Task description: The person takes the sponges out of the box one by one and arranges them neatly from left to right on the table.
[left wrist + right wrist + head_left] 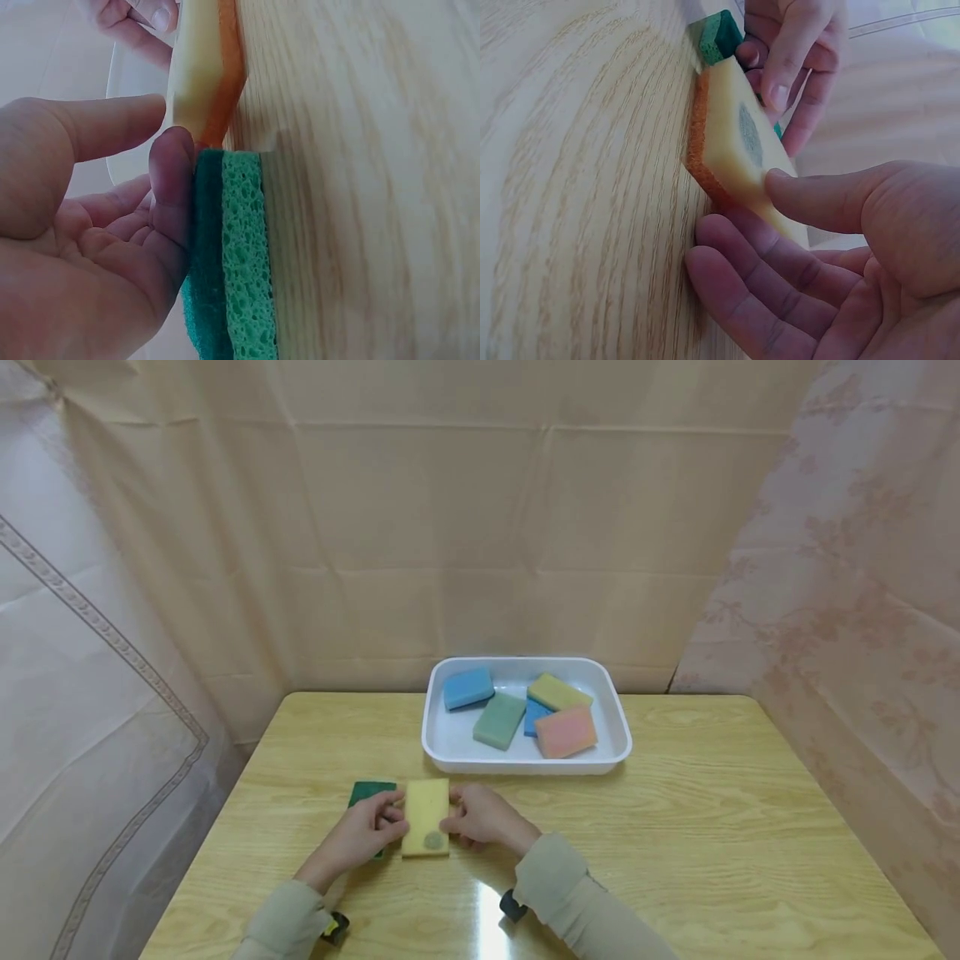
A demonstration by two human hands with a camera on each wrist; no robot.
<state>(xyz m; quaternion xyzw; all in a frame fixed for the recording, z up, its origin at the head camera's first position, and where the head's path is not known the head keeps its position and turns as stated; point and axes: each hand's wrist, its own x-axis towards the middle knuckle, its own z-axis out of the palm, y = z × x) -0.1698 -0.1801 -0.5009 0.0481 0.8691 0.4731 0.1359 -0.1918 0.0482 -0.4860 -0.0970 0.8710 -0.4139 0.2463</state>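
Note:
A yellow sponge [426,814] with an orange underside and a round grey-green spot lies lengthwise on the table, between both hands. My right hand [483,817] pinches its right edge, thumb [810,196] on the yellow face and fingertips at the orange side. At the opposite edge is my left hand [365,828]; its thumb [112,126] and index fingertip come right up to the yellow sponge. Partly hidden under that hand, a green sponge [246,255] lies with its dark scouring side up, and the fingers rest against that side.
A white tray [517,768] stands at the table's back edge. It holds a light blue sponge [468,687], a pale green one [499,721], a yellow one [558,692], a pink one [567,732] and a partly covered blue one [533,714]. Curtains hang around the table.

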